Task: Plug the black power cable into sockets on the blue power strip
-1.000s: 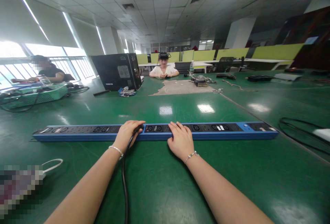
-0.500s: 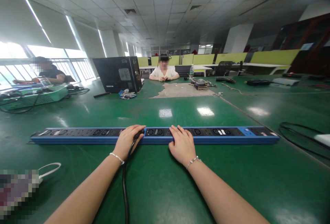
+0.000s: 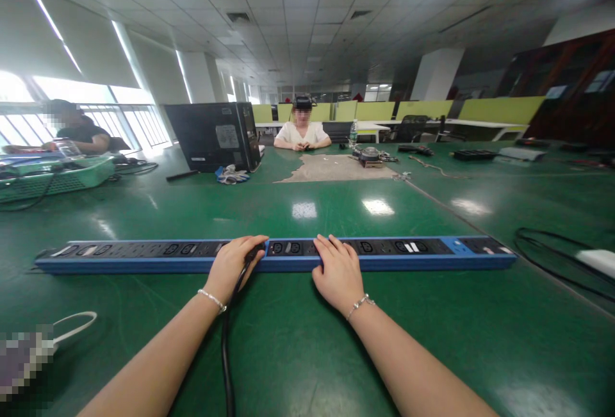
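Note:
A long blue power strip (image 3: pixel 408 263) with black sockets lies crosswise on the green table. My left hand (image 3: pixel 234 268) is closed around the plug end of a black cable (image 3: pixel 225 346), at the strip just left of its middle. From there the cable runs down toward the bottom edge of the view. The plug itself is mostly hidden by my fingers. Resting on the strip right of the middle, my right hand (image 3: pixel 337 271) has its fingers spread over the sockets and front edge, holding nothing.
Beyond the strip stand a black computer case (image 3: pixel 211 136), gloves (image 3: pixel 232 175) and a green basket (image 3: pixel 81 177). A person (image 3: pixel 301 132) sits across the table (image 3: pixel 288 209), another at the far left. Black cables (image 3: pixel 552 263) lie at right.
The whole view has shifted slightly, so most things appear a little further left. Both hands keep their places on the strip, the left still with the cable's plug end.

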A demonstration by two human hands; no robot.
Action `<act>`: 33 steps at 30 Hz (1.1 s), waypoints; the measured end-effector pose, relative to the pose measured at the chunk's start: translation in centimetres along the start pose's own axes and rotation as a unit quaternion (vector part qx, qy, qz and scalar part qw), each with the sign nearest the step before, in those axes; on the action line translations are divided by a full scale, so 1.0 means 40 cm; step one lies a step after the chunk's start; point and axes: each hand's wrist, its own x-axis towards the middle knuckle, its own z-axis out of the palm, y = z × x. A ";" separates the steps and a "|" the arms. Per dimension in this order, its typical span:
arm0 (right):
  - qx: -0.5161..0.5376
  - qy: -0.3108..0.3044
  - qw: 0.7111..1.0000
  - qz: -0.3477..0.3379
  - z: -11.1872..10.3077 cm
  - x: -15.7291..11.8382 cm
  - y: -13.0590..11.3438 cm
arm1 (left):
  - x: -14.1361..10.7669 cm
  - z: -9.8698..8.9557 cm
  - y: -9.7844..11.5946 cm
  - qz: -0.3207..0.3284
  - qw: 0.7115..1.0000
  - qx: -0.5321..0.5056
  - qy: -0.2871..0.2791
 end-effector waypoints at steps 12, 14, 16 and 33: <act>-0.005 -0.006 1.000 0.005 -0.003 0.002 -0.003 | -0.008 0.035 -0.001 -0.055 0.990 -0.096 0.092; -0.007 -0.003 1.000 0.002 -0.003 0.002 -0.003 | -0.005 0.020 0.014 -0.097 0.982 -0.113 0.119; -0.011 0.001 1.000 0.001 -0.001 0.002 -0.002 | 0.000 0.001 0.027 -0.119 0.980 -0.116 0.107; -0.020 -0.004 1.000 -0.002 0.001 0.005 0.001 | -0.050 -0.151 -0.237 -0.194 0.964 -0.180 0.032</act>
